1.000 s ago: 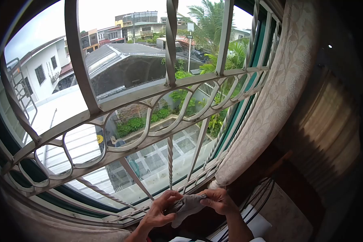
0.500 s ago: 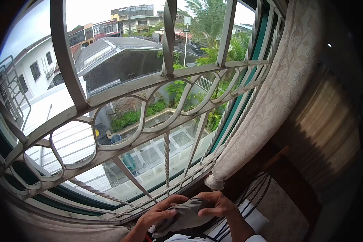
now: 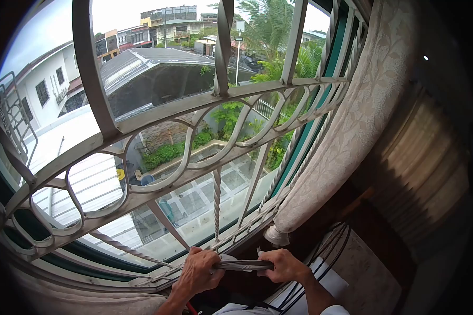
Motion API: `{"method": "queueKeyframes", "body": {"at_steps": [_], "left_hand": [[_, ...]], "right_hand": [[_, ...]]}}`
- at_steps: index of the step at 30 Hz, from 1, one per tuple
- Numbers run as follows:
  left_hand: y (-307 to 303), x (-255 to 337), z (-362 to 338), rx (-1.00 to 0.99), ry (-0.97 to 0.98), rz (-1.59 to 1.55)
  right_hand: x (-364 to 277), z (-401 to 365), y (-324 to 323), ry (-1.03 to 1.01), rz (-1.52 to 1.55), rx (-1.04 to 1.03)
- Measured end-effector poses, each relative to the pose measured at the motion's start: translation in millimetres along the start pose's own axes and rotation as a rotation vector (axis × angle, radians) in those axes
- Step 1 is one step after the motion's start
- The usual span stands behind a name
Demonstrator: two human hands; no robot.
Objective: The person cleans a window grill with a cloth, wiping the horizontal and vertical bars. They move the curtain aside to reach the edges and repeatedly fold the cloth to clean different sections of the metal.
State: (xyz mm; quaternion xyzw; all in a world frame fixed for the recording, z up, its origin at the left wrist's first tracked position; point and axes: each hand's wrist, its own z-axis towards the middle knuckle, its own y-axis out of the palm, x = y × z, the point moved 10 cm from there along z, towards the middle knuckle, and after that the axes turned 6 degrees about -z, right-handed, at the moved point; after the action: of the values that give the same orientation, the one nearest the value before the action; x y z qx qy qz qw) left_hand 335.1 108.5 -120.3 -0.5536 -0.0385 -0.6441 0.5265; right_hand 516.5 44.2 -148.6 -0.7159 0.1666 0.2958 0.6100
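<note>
A soft grey cloth [image 3: 243, 265] is stretched in a narrow, folded band between the person's two bare hands, at the bottom of the view and just in front of a barred window. The left hand [image 3: 197, 270] is closed on one end, its back turned up and its fingers curled over the fabric; the right hand [image 3: 284, 266] pinches the other end between thumb and bent fingers, with a small pale tip of material poking up beside the thumb. The band runs nearly level, the hands being a little apart. Beyond them rises an off-white metal window grille [image 3: 91, 63] with straight bars, twisted bars and a row of curved loops. A cream, leaf-patterned curtain [image 3: 365, 115] hangs along the right side of the window, its gathered lower end near the right hand. Below that hand and forearm, thin black cables [image 3: 298, 290] cross a flat white sheet-like object [image 3: 328, 286]. Through the grille show a white corrugated roof [image 3: 92, 181], a grey-roofed building [image 3: 157, 86] and a paved yard [image 3: 234, 186] edged with green plants [image 3: 165, 156].
</note>
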Motion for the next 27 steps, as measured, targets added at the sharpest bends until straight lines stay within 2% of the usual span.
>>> {"method": "queueKeyframes", "body": {"at_steps": [1, 3, 5, 6, 7, 8, 9, 10, 11, 13, 14, 16, 17, 19, 20, 21, 23, 24, 25, 27], "left_hand": [[1.5, -5.9, -1.7, -0.031, -0.065, 0.145], [-2.9, -4.8, -1.6, 0.023, 0.0, 0.23], [-11.7, -25.7, -4.6, 0.087, -0.193, 0.24], [-7.6, -23.8, -2.9, 0.086, -0.188, 0.24], [-1.6, -40.0, -6.8, 0.105, -0.391, 0.076], [9.2, -53.8, -15.5, 0.12, -0.592, -0.09], [18.5, -46.9, -13.7, 0.117, -0.588, -0.089], [40.4, -39.0, -11.3, 0.049, -0.592, -0.289], [60.2, -31.5, -9.8, -0.023, -0.591, -0.485], [65.4, -30.6, -6.1, -0.011, -0.5, -0.226], [63.8, -36.0, -4.9, 0.003, -0.494, -0.285], [62.7, -48.2, -5.0, 0.036, -0.519, -0.458], [61.3, -50.0, -5.2, 0.057, -0.509, -0.505], [67.2, -46.8, -1.2, -0.004, -0.522, -0.564], [73.8, -43.9, 1.1, -0.065, -0.533, -0.623], [73.4, -40.4, 5.1, -0.062, -0.528, -0.619], [87.1, -11.9, 15.1, -0.116, -0.49, -1.209], [83.7, 3.0, 24.8, -0.16, -0.47, -1.231], [83.1, 6.0, 35.9, -0.159, -0.462, -1.227], [64.8, 4.7, 63.0, -0.086, -0.293, -0.565]], "right_hand": [[9.5, -3.0, 3.2, 0.001, 0.0, -0.001], [26.0, -9.1, 1.5, 0.01, -0.313, 0.08], [45.3, -13.0, 8.6, 0.068, -0.288, 0.074], [54.9, -15.2, 7.0, 0.139, 0.014, 0.105], [64.1, -17.8, 8.3, 0.204, 0.317, 0.133], [59.6, -18.1, 12.6, 0.205, 0.318, 0.136], [47.4, -15.1, 22.1, 0.178, 0.574, 0.127], [34.6, -12.5, 30.5, 0.144, 0.83, 0.121], [25.7, -11.5, 37.9, 0.141, 0.83, 0.131], [-14.7, -13.3, 41.1, -0.136, 0.634, 0.141], [-16.5, -15.9, 37.1, -0.137, 0.635, 0.151], [-17.4, -24.2, 21.5, -0.219, 1.005, 0.181], [-7.1, -28.9, 19.6, -0.221, 1.004, 0.181], [20.5, -34.8, 20.5, -0.105, 0.823, 0.208], [50.4, -40.7, 23.4, 0.145, 0.893, 0.369], [56.4, -37.7, 22.8, 0.138, 0.892, 0.37], [99.0, -37.4, -1.6, 0.199, 0.599, 0.683], [121.2, -21.8, 21.0, -0.024, 0.958, 0.723], [123.8, -18.1, 35.0, -0.11, 1.177, 0.708], [87.6, -18.5, 42.5, -0.23, 1.413, 0.644]]}}
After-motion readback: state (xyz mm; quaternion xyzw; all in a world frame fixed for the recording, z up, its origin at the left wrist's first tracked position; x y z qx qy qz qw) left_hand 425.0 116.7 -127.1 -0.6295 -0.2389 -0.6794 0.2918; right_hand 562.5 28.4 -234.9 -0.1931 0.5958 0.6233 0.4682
